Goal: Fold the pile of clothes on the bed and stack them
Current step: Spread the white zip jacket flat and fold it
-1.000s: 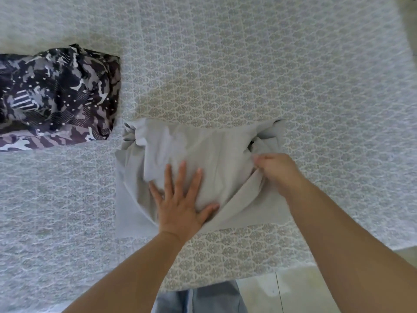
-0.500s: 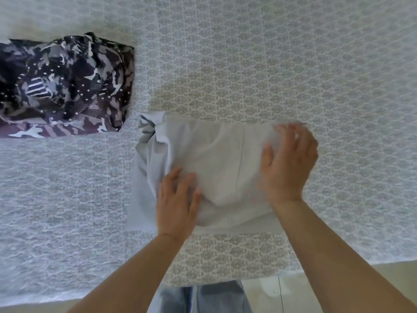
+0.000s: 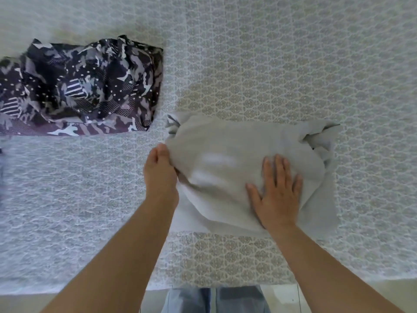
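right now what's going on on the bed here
A person is folding a light grey cloth garment on the white patterned bedspread. The right hand lies flat on top of it, fingers straight, pressing it down. The left hand grips the garment's left edge. A dark camouflage-print garment lies apart on the bed to the upper left, rumpled. The grey one is partly folded and not yet stacked.

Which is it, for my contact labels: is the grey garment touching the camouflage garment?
Apart. The head view shows a strip of patterned bedspread between the grey garment and the camouflage garment.
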